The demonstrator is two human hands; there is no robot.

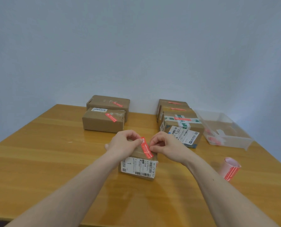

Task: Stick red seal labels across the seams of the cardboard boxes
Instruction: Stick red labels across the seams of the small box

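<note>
Both hands, left hand [126, 141] and right hand [165, 145], pinch long red seal label [146, 147] over small brown cardboard box [139, 163]; keep taut, press 12-to-6 across seam.

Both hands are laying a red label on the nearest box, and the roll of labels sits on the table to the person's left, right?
Not quite. In the head view both hands, left hand and right hand, do hold the red label on the nearest box, but the roll of labels sits on the table to the person's right.
</note>
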